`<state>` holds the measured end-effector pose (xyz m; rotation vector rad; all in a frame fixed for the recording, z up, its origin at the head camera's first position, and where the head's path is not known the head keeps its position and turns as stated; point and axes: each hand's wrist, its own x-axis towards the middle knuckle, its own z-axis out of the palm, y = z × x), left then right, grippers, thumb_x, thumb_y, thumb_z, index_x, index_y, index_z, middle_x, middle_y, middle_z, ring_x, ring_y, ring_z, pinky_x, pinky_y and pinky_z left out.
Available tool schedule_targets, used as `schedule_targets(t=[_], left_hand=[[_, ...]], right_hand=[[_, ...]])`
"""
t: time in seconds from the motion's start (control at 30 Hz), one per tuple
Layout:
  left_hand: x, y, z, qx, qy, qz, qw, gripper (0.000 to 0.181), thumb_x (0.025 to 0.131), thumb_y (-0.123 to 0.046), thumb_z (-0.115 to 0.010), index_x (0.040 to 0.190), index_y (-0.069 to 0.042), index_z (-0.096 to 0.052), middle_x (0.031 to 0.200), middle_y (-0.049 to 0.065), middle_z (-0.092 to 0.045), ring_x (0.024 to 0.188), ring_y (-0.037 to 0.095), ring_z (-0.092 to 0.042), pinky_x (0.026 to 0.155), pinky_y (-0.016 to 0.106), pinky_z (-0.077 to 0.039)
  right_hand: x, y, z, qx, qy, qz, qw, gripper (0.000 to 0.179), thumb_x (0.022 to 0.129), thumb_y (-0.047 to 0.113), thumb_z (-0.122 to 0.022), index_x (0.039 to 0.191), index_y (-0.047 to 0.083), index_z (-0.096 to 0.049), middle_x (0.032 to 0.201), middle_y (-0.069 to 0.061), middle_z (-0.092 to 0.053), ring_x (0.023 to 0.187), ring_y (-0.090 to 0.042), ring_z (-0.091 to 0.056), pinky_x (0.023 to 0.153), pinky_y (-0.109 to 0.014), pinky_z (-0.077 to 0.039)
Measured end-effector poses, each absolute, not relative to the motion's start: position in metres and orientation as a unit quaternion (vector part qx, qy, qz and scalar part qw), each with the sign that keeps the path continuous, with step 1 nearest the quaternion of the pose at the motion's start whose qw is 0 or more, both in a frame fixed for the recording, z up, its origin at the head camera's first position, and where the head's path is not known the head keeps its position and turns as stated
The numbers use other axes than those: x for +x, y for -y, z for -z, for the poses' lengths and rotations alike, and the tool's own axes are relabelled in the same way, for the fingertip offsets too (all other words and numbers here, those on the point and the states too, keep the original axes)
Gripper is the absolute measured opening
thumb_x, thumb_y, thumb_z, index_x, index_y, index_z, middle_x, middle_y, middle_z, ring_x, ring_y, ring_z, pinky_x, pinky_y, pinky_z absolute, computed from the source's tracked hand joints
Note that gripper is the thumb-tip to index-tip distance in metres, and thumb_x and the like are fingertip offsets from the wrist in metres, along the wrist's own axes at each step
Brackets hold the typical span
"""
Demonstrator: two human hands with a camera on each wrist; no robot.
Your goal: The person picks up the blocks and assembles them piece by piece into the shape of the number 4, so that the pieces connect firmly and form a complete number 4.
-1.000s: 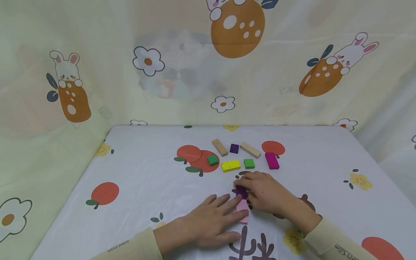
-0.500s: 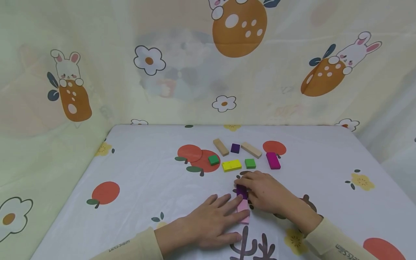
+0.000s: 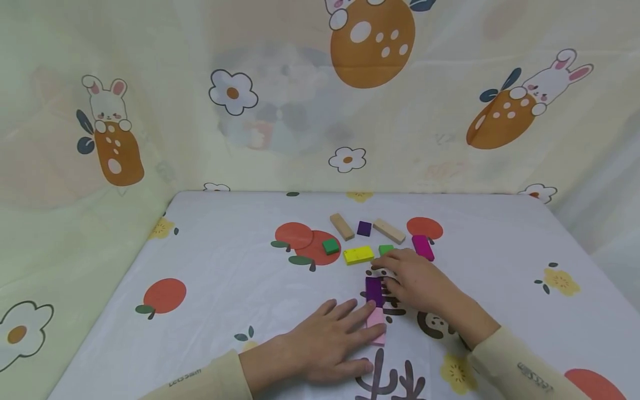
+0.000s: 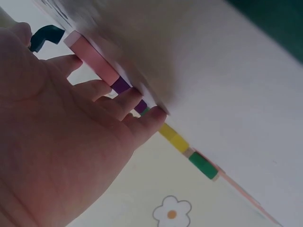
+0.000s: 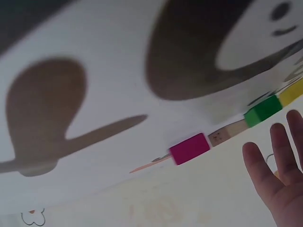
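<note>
A purple block (image 3: 373, 291) and a pink block (image 3: 376, 320) lie end to end in a line on the printed white tablecloth. My left hand (image 3: 330, 340) spreads its straight fingers over them, one fingertip at the joint between the two and another across the pink block. In the left wrist view the fingertips sit along the sides of the pink block (image 4: 94, 59) and the purple block. Palm down, my right hand (image 3: 420, 282) hovers beyond the purple block, holding nothing. Its fingertips are near a light green block (image 3: 386, 249), which they partly cover in the head view.
Farther back lie a yellow block (image 3: 358, 255), a dark green block (image 3: 330, 246), a small purple block (image 3: 364, 228) and a magenta block (image 3: 423, 248). Two plain wooden blocks, left (image 3: 342, 226) and right (image 3: 389, 231), flank the small purple one. A printed curtain (image 3: 280, 166) hangs behind the table.
My right hand has let go of the purple block and moved away and slightly right, toward the light green block. The left hand stays on the pink and purple blocks.
</note>
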<state>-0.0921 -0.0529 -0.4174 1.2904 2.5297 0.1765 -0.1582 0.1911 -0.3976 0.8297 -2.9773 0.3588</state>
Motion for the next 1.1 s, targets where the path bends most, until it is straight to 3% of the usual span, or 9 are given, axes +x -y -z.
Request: schedule_targets(t=[0.27,0.43,0.87,1.1], left_hand=[[-0.092,0.052,0.418,0.448,-0.879,-0.055,0.151,0.065,0.104,-0.069,-0.027,0.164,-0.046,-0.016,0.175,-0.007,-0.010,0.160,0.026,-0.020,0.125,0.058,-0.025],[-0.091,0.053,0.418,0.449,-0.880,-0.052,0.147,0.066,0.104,-0.069,-0.027,0.164,-0.045,-0.017,0.175,-0.006,-0.011,0.160,0.027,-0.021,0.125,0.058,-0.025],[-0.089,0.054,0.419,0.452,-0.882,-0.040,0.128,0.066,0.104,-0.068,-0.026,0.165,-0.044,-0.018,0.175,-0.005,-0.011,0.160,0.026,-0.022,0.125,0.056,-0.026],[-0.090,0.053,0.420,0.454,-0.882,-0.038,0.120,0.065,0.104,-0.067,-0.026,0.164,-0.043,-0.018,0.175,-0.005,-0.012,0.160,0.026,-0.023,0.125,0.056,-0.026]], right_hand=[[-0.170,-0.196,0.401,0.232,0.966,-0.112,0.017,0.056,0.094,0.021,-0.073,0.148,0.018,-0.058,0.144,-0.017,-0.058,0.132,-0.041,-0.056,0.103,-0.061,-0.051],[-0.179,-0.196,0.404,0.217,0.970,-0.111,0.011,0.057,0.095,0.023,-0.072,0.150,0.018,-0.056,0.151,-0.019,-0.053,0.136,-0.043,-0.052,0.106,-0.064,-0.048],[-0.200,-0.192,0.410,0.208,0.975,-0.077,0.005,0.054,0.093,0.019,-0.075,0.145,0.013,-0.060,0.142,-0.018,-0.060,0.125,-0.039,-0.058,0.104,-0.059,-0.051],[-0.204,-0.191,0.410,0.220,0.974,-0.040,0.021,0.045,0.093,0.014,-0.074,0.137,0.010,-0.067,0.135,-0.016,-0.067,0.124,-0.039,-0.059,0.103,-0.058,-0.052]])
